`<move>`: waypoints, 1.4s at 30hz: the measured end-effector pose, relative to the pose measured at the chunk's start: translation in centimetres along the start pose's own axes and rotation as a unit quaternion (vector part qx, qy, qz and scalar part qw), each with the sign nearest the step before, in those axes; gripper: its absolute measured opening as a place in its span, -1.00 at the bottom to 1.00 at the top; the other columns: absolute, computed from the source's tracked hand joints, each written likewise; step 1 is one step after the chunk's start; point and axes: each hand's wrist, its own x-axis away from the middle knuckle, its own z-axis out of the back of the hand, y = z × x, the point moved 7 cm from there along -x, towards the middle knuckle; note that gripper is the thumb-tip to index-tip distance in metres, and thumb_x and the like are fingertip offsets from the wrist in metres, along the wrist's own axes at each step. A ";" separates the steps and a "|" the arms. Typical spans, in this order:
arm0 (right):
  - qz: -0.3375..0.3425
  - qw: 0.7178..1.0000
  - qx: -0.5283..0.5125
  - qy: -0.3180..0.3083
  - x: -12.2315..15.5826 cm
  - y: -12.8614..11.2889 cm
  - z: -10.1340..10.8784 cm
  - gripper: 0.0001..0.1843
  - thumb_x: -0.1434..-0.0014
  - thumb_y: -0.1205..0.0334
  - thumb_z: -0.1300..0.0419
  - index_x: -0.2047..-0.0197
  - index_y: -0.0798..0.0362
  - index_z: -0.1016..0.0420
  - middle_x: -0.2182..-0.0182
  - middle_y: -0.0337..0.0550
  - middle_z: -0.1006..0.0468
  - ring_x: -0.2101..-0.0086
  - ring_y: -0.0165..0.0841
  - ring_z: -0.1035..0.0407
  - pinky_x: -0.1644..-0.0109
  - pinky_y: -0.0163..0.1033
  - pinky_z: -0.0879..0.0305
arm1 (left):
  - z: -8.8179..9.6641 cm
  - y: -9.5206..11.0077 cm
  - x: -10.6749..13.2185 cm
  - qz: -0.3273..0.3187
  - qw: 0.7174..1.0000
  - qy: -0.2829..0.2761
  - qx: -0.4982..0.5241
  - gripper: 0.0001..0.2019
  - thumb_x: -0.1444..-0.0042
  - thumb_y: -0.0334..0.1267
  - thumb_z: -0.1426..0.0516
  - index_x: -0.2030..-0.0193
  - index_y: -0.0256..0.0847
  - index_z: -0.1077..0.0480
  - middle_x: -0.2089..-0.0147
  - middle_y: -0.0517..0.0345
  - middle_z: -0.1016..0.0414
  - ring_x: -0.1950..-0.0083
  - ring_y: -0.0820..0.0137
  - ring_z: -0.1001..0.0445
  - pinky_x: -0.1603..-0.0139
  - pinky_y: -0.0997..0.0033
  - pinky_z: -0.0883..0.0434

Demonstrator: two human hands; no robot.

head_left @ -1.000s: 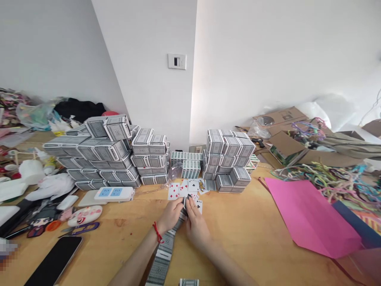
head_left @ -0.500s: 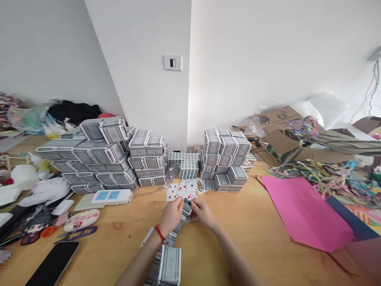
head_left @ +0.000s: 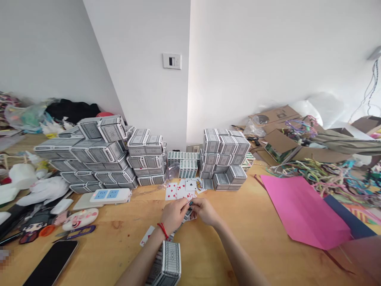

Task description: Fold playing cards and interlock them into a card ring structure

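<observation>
Left hand (head_left: 175, 214) and right hand (head_left: 205, 211) meet at bent fingertips; whether they pinch a card cannot be determined. Grey cards (head_left: 188, 216) lie between and below them; face-up cards (head_left: 171, 192) lie just beyond.

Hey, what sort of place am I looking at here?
Probably an indoor craft workspace, perhaps at home. Suggesting that are the stacked grey-and-white patterned card blocks, the tangled heap of multicoloured cords and the flat bright-pink sheet, seemingly paper.
</observation>
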 end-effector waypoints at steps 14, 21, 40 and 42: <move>-0.037 0.972 -0.106 0.207 0.6 2.3 2.0 -0.52 0.13 -0.06 -0.23 0.20 0.10 -0.47 0.43 -0.18 -0.48 0.57 -0.42 -0.34 0.50 -0.28 -0.33 | -2.3 -3.4 1.7 0.194 0.820 -0.143 0.520 -0.42 -0.02 -0.02 -0.08 -0.18 -0.19 -0.15 0.28 0.04 -0.46 0.37 0.39 -0.45 0.38 0.40 -0.37; -0.083 0.987 0.012 0.137 3.2 -1.3 -0.7 -0.50 -0.11 -0.12 0.03 0.01 0.03 -0.32 0.33 -0.12 -0.49 0.42 -0.35 -0.40 0.44 -0.28 -0.33 | -1.6 -4.8 0.8 0.208 0.836 -0.083 0.502 -0.44 -0.04 -0.17 -0.02 -0.22 -0.13 -0.08 0.14 0.04 -0.40 0.33 0.44 -0.42 0.31 0.43 -0.40; -0.073 0.993 -0.013 0.092 3.0 -0.7 -0.3 -0.55 0.12 0.39 0.00 0.18 0.02 -0.56 0.22 -0.20 -0.58 0.16 -0.20 -0.39 0.06 -0.12 -0.24 | -1.7 -6.9 0.7 0.291 0.816 -0.052 0.498 -0.79 0.09 -0.24 -0.02 0.24 -0.16 -0.20 0.43 0.25 -0.39 0.46 0.44 -0.44 0.45 0.45 -0.37; -0.083 0.985 -0.094 0.118 2.6 -0.1 0.7 -0.60 0.10 0.33 -0.06 0.16 0.05 -0.55 0.18 -0.15 -0.56 0.15 -0.19 -0.38 0.06 -0.09 -0.26 | -2.1 -7.0 0.5 0.300 0.792 -0.018 0.532 -0.78 0.10 -0.22 -0.05 0.26 -0.16 -0.21 0.41 0.23 -0.44 0.42 0.41 -0.48 0.38 0.39 -0.40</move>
